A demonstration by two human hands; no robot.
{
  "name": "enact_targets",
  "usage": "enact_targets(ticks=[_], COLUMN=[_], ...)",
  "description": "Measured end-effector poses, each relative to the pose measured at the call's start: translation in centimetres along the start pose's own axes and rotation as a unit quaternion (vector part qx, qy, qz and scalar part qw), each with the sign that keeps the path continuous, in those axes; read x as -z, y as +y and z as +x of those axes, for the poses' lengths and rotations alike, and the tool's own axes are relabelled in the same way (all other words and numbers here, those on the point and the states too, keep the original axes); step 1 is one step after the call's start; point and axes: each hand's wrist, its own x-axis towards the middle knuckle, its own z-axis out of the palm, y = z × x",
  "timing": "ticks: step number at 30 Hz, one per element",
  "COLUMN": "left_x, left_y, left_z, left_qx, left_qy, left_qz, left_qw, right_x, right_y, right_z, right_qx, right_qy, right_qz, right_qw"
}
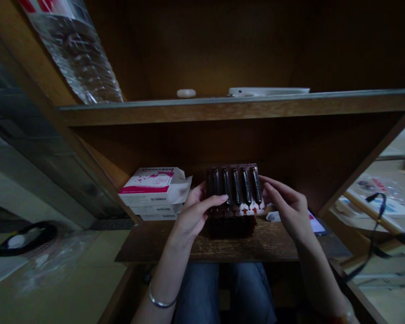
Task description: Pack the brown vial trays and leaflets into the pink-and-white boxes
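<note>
A plastic tray of dark brown vials is held up above the lower shelf, its several vials side by side. My left hand grips its left side, with the thumb lying across the front and the fingers behind. At the right edge, my right hand has its fingers closed against the tray's side; its fingertips are partly hidden. Beneath the held tray, another dark tray rests on the wood. To the left of my left hand, white and pink cartons are stacked, the top one with its end flap open.
Above, an upper shelf carries a water bottle, a small white case and a flat white device. A lit phone lies right of my right hand. A black cable hangs at the right.
</note>
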Motion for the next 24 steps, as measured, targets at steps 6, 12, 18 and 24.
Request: enact_targets(ticks=[6,12,18,24], left_x=[0.0,0.2,0.5,1.3], left_y=[-0.3,-0.5,-0.2,0.0], left_z=[0.3,0.1,-0.6,0.0], left_qx=[-0.017,-0.112,-0.300,-0.470], left_qy=[-0.010,-0.005,-0.083,-0.075], left_qz=[0.013,0.100,0.366,0.508], left_qw=[1.000,0.989,0.877,0.718], right_x=[0.0,0.4,0.3,-0.3], right_y=[-0.9,-1.8,-1.5,-2.5], right_z=[-0.3,-0.4,-0.2,0.0], right_qx=[-0.109,-0.136,-0.201,-0.219], right_qy=[-0.072,-0.136,-0.180,-0.152], right_qz=[0.030,0.010,0.108,0.282], right_qw=[0.991,0.981,0.957,0.922])
